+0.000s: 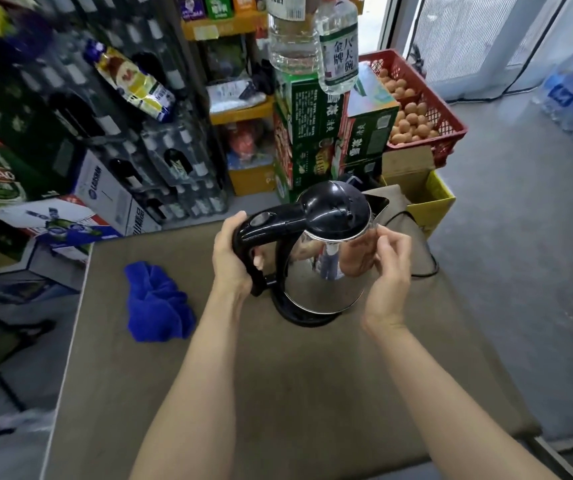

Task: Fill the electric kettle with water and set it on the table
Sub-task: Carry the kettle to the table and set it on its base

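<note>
Gripping the black-lidded steel electric kettle (319,258) by its handle, left hand (233,258) fingers wrapped shut, our right hand (387,268) loosely curled and empty at centre frame, we should steady it.

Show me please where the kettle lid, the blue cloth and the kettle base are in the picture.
kettle lid (335,206): head view, on the middle of the black dome.
blue cloth (157,303): head view, on its crumpled middle.
kettle base (299,317): head view, on the black front rim under the steel body.

Arms: two forearms, bare from the bottom edge up to the wrists; no sleeve reaches into view.
Left hand (235,252): bare, ungloved.
Right hand (387,268): bare, ungloved.
</note>
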Demonstrator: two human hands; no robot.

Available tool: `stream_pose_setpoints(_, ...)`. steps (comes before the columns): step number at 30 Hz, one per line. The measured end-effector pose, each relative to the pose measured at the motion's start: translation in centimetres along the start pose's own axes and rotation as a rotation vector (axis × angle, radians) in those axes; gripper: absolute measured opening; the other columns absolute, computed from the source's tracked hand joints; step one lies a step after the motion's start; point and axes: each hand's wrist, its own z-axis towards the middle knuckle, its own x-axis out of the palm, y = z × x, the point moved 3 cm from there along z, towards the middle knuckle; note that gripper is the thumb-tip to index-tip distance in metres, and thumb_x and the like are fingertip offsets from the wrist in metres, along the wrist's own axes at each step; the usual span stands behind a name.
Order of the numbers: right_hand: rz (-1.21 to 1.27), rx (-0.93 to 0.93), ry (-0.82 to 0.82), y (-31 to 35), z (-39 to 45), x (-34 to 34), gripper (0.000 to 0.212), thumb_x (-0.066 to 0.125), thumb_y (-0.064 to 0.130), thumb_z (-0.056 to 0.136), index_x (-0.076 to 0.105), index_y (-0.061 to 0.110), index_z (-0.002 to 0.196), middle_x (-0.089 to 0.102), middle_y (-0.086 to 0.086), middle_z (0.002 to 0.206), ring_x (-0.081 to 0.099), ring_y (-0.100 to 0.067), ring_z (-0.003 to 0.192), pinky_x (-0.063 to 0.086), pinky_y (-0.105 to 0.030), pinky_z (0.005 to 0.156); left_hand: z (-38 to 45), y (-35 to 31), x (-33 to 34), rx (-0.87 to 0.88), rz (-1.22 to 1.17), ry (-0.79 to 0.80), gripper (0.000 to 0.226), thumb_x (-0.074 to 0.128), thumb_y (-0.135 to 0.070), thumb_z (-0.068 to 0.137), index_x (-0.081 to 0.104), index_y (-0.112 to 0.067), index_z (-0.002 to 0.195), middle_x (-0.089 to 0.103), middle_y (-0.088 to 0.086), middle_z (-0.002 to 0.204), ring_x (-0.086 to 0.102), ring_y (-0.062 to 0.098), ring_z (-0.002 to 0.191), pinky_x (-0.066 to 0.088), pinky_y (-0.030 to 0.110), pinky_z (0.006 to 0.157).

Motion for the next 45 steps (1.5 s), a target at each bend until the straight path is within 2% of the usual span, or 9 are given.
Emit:
stream_pose_setpoints(7, -0.062, 0.090, 0.070, 0.2, 1.8, -1.0, 0.027, 0.040, 0.026, 0.106, 0.051, 0.025, 0.131, 0.053, 0.000, 0.128, 0.052, -0.009, 0.113, 0.042, -0.016, 0.086, -1.5, -1.2, 1.8, -0.023, 0.220, -0.019, 0.048, 0.064, -0.048, 0.080, 0.062, 0.000, 0.078, 0.046, 0.007, 0.050, 0.042, 0.019, 0.040, 0.035, 0.025, 0.040)
stream_pose_setpoints(10, 0.008, 0.177, 0.120, 0.5, 1.9, -0.7, 0.022, 0.036, 0.029, 0.106, 0.050, 0.037, 0.121, 0.059, 0.005, 0.121, 0.053, -0.005, 0.109, 0.042, -0.018, 0.085, -2.7, -1.8, 2.0, -0.046, 0.334, -0.093, 0.048, 0.054, -0.047, 0.092, 0.065, -0.003, 0.079, 0.057, 0.006, 0.058, 0.053, 0.016, 0.049, 0.044, 0.022, 0.050)
stream_pose_setpoints(12, 0.057, 0.194, 0.139, 0.6, 1.9, -0.4, 0.021, 0.037, 0.029, 0.106, 0.051, 0.034, 0.120, 0.061, 0.004, 0.118, 0.054, -0.011, 0.111, 0.044, -0.025, 0.092, -3.4, -1.7, 2.1, -0.087, 0.282, -0.178, 0.045, 0.051, -0.049, 0.095, 0.069, -0.010, 0.081, 0.069, -0.002, 0.065, 0.064, 0.009, 0.058, 0.047, 0.017, 0.053)
stream_pose_setpoints(17, 0.109, 0.171, 0.195, 1.1, 0.5, 0.9, 0.031, 0.043, 0.026, 0.100, 0.053, 0.021, 0.129, 0.059, -0.008, 0.126, 0.055, -0.015, 0.111, 0.043, -0.034, 0.100, -5.2, -1.7, 1.8, -0.140, -0.014, -0.301, 0.060, 0.054, -0.059, 0.089, 0.068, -0.008, 0.116, 0.072, 0.003, 0.107, 0.066, 0.017, 0.099, 0.045, 0.033, 0.083)
stream_pose_setpoints(22, 0.105, 0.182, 0.245, 1.8, 0.1, 2.0, 0.033, 0.044, 0.026, 0.100, 0.056, 0.023, 0.131, 0.061, -0.009, 0.133, 0.058, -0.016, 0.117, 0.043, -0.041, 0.107, -5.7, -1.9, 0.5, -0.038, 0.021, -0.156, 0.049, 0.057, -0.057, 0.085, 0.074, -0.013, 0.099, 0.071, 0.011, 0.115, 0.065, 0.019, 0.111, 0.040, 0.041, 0.105)
stream_pose_setpoints(27, 0.060, 0.177, 0.270, 1.5, 0.0, 2.4, 0.037, 0.044, 0.024, 0.101, 0.054, 0.018, 0.136, 0.060, -0.012, 0.135, 0.058, -0.017, 0.119, 0.041, -0.043, 0.111, -5.3, -2.2, -0.3, -0.028, 0.046, -0.112, 0.040, 0.064, -0.055, 0.081, 0.077, -0.020, 0.093, 0.072, 0.005, 0.111, 0.065, 0.015, 0.107, 0.040, 0.039, 0.103)
stream_pose_setpoints(35, -0.010, 0.187, 0.237, 1.2, -0.4, 0.6, 0.044, 0.048, 0.028, 0.100, 0.050, 0.021, 0.143, 0.059, -0.003, 0.141, 0.052, -0.020, 0.134, 0.040, -0.043, 0.114, -6.3, -2.0, -0.2, -0.100, 0.121, -0.056, 0.064, 0.069, -0.062, 0.072, 0.072, -0.009, 0.108, 0.072, 0.007, 0.113, 0.067, 0.014, 0.103, 0.040, 0.044, 0.104)
stream_pose_setpoints(40, 0.010, 0.205, 0.238, 0.9, -0.9, 1.1, 0.058, 0.055, 0.033, 0.092, 0.046, 0.018, 0.147, 0.053, -0.004, 0.148, 0.045, -0.021, 0.140, 0.032, -0.050, 0.119, -5.6, -2.8, -0.9, -0.076, 0.099, -0.090, 0.075, 0.071, -0.059, 0.077, 0.064, 0.002, 0.120, 0.066, 0.017, 0.123, 0.059, 0.028, 0.119, 0.036, 0.055, 0.109)
stream_pose_setpoints(45, -0.006, 0.187, 0.269, 0.7, -0.8, 2.1, 0.048, 0.053, 0.027, 0.092, 0.053, 0.017, 0.139, 0.059, -0.009, 0.139, 0.050, -0.024, 0.133, 0.034, -0.048, 0.118, -4.8, -2.6, -2.2, -0.075, 0.070, -0.093, 0.077, 0.070, -0.058, 0.079, 0.060, 0.004, 0.124, 0.061, 0.024, 0.128, 0.055, 0.036, 0.123, 0.033, 0.062, 0.109)
